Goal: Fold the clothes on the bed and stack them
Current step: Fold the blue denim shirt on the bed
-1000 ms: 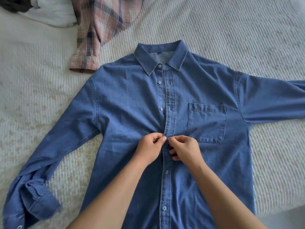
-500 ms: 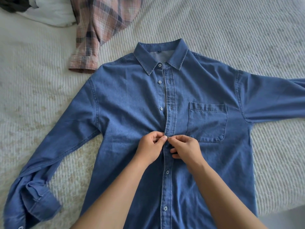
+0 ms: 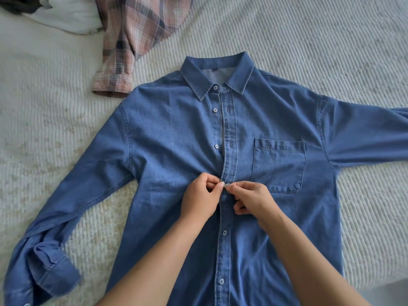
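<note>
Blue denim button-up shirt [image 3: 176, 138] flat, face-up on white ribbed bed [image 3: 309, 36] | left hand [image 3: 199, 198] and right hand [image 3: 254, 200] together, pinching placket edges mid-chest, apparently fastening a button so the front holds for folding | pink plaid shirt [image 3: 136, 29] beyond the hands, unfolded

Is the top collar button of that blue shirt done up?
Yes: the collar button on the denim shirt sits fastened through its hole, while the two buttons below it lie open beside the placket.

Both bare arms reach forward, close together. The left hand [image 3: 199, 198] and the right hand [image 3: 251, 200] almost touch, fingers curled, each pinching with thumb and fingertips.
</note>
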